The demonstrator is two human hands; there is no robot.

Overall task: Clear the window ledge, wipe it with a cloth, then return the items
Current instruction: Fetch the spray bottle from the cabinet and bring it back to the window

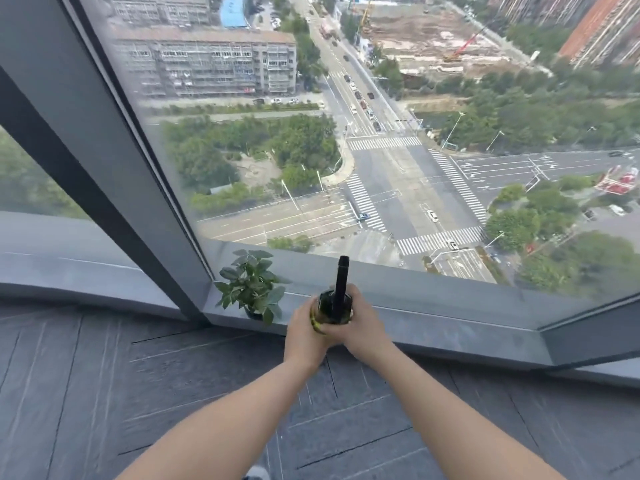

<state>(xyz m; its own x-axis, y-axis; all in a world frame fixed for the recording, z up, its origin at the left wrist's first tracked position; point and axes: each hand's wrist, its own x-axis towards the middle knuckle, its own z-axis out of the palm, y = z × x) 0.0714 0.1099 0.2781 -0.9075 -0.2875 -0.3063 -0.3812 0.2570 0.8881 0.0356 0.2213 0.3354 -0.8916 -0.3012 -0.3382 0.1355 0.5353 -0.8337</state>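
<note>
dark bottle (pixel 335 303) is gripped by left hand (pixel 304 329) and right hand (pixel 363 323) | held at ledge (pixel 450 317) | potted plant (pixel 252 284) is set just left

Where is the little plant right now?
In the head view, the small potted plant sits on the window ledge, left of centre, at the foot of the window post, just left of the dark bottle.

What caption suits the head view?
Left hand and right hand hold a bottle beside a potted plant on the ledge.
</note>
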